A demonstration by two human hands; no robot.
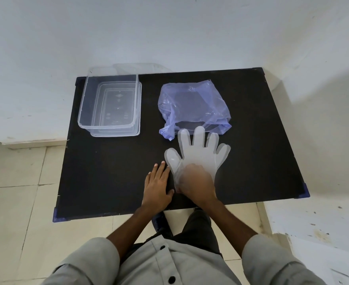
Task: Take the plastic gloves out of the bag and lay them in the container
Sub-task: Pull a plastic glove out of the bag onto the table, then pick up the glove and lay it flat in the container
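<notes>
Glove stack (200,150) is out of the bag, spread flat near the table's (107,171) front edge, fingertips just touching the blue bag (192,105); right hand (197,182) presses flat on its cuff, left hand (158,184) lies open just beside it, gripping nothing; clear container (109,103) at the far left corner looks empty, so the transfer remains; the path there is bare.

Black table (111,182), blue bag (192,101), clear container (83,112), translucent whitish glove (200,151).
</notes>
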